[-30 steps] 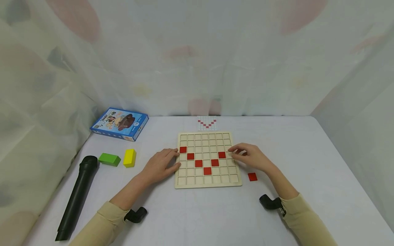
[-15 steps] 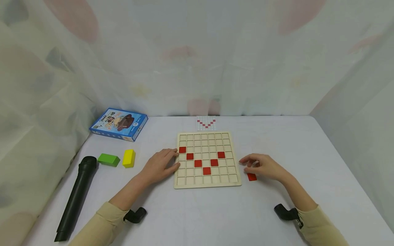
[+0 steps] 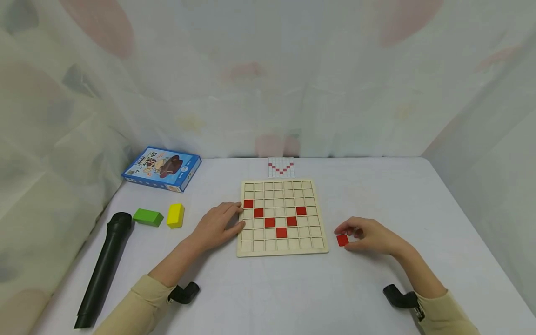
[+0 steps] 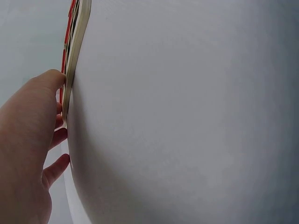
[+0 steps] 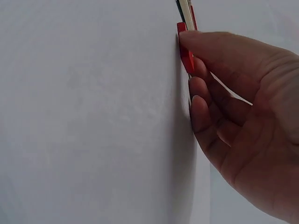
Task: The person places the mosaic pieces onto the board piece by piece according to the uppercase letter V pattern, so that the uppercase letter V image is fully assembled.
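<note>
A pale wooden grid board (image 3: 256, 247) lies mid-table with several red square tiles set in its cells, forming a V. My left hand (image 3: 215, 226) rests at the board's left edge, thumb and fingertips touching the rim, as the left wrist view also shows. To the right of the board, a loose red tile (image 3: 342, 240) lies on the white cloth. My right hand (image 3: 370, 236) pinches that tile between thumb and fingers. In the right wrist view the thumb lies against the red tile (image 5: 186, 49), with the other fingers curled beside it.
Behind the board lies a small pattern card (image 3: 281, 168) with a red V. On the left are a blue box (image 3: 162, 168), a green block (image 3: 148, 217), a yellow block (image 3: 176, 215) and a long black cylinder (image 3: 104, 270). White cloth walls (image 3: 356, 93) rise behind the table.
My right hand has moved from the board's right edge, right and toward me, to the loose red tile, and its fingers have come around it. The left hand has stayed in place.
</note>
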`<state>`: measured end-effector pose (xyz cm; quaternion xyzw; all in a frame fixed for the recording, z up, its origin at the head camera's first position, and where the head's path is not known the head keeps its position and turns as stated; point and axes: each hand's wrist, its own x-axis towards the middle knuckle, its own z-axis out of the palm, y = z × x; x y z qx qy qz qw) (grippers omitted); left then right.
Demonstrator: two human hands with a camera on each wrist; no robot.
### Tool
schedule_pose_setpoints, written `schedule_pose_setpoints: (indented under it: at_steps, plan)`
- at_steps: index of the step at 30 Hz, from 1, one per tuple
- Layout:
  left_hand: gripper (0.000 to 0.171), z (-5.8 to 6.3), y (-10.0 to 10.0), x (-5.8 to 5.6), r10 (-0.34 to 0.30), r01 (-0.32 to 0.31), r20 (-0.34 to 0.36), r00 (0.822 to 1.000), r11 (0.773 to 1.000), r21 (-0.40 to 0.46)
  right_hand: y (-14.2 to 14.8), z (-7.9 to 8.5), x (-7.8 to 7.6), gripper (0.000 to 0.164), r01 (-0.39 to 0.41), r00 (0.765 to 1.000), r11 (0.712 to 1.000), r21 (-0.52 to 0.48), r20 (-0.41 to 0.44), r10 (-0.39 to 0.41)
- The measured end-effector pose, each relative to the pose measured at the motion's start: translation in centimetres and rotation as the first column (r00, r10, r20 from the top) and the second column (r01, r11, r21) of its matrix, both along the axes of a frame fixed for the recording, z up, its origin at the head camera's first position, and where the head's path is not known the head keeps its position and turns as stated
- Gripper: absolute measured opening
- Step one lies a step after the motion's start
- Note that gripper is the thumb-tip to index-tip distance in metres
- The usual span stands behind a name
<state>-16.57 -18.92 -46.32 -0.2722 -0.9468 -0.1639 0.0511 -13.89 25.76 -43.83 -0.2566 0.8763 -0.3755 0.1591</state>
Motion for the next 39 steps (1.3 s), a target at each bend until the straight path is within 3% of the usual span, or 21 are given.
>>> schedule_pose_setpoints:
  at_steps: [11, 17, 28, 39]
  plan:
    - [0.038, 0.1, 0.1, 0.1, -0.009, 0.009, -0.019, 1.0, 1.0, 0.013, -0.3, -0.1, -0.6, 0.031, 0.058, 0.99, 0.998, 0.011, -0.129, -0.056]
    - [0.038, 0.2, 0.2, 0.0, 0.001, -0.001, 0.005, 1.0, 1.0, 0.004, -0.1, -0.1, -0.8, 0.033, 0.055, 0.992, 0.998, 0.021, -0.115, -0.053]
    - [0.038, 0.1, 0.1, 0.0, -0.007, 0.007, -0.014, 1.0, 1.0, 0.01, -0.4, -0.2, -1.2, 0.03, 0.093, 0.987, 0.996, -0.008, -0.129, -0.093]
    - [0.039, 0.3, 0.2, 0.0, 0.008, -0.008, 0.007, 1.0, 1.0, -0.001, -2.0, -0.3, -2.7, 0.031, 0.133, 0.986, 0.991, -0.008, -0.105, -0.133]
